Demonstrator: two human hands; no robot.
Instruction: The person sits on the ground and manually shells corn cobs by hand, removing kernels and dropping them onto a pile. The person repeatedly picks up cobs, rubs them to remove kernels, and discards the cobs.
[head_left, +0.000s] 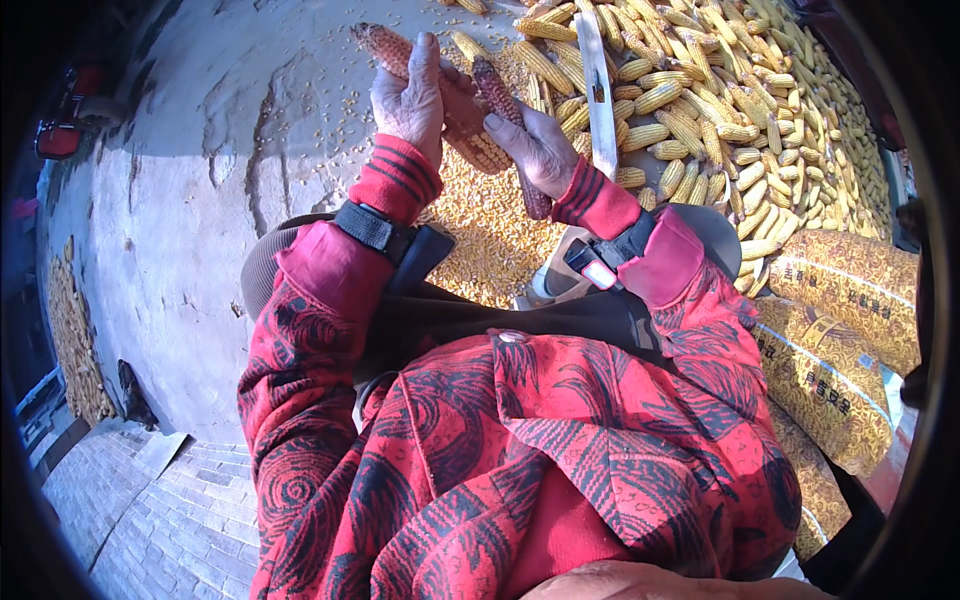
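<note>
My left hand (409, 109) grips a mostly stripped ear of corn (461, 109). Its bare pinkish tip points up and away to the left, and some yellow kernels still cling to its near end. In my right hand (538, 146) is a dark red, bare corncob (498, 91), slanting with its lower end below the palm. The right thumb rests close to the kernels on the ear; whether it touches them I cannot tell. Below both hands, a heap of loose corn kernels (480, 251) spreads over the ground between my knees.
A large pile of unshelled corn ears (697, 105) fills the upper right. A pale slotted board (598, 97) stands before it. Patterned bags bearing writing (821, 367) lie at right. More corn (75, 345) lies at far left along the cracked concrete floor (180, 247).
</note>
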